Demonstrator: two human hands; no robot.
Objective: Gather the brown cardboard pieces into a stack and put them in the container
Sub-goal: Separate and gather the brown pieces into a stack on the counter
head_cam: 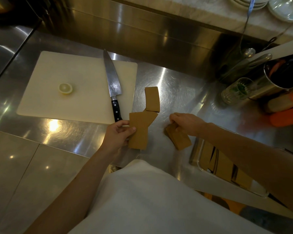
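Note:
Brown cardboard pieces lie on a steel counter. My left hand grips one flat piece by its left edge. Above it, two more loose pieces rest on the counter, overlapping each other. My right hand is closed on a small stack of cardboard pieces that tilts down to the right. A clear rectangular container sits at the lower right under my right forearm, with several brown pieces inside it.
A white cutting board holds half a lemon and a chef's knife whose handle ends just above my left hand. A glass, a metal cup and orange items crowd the right side.

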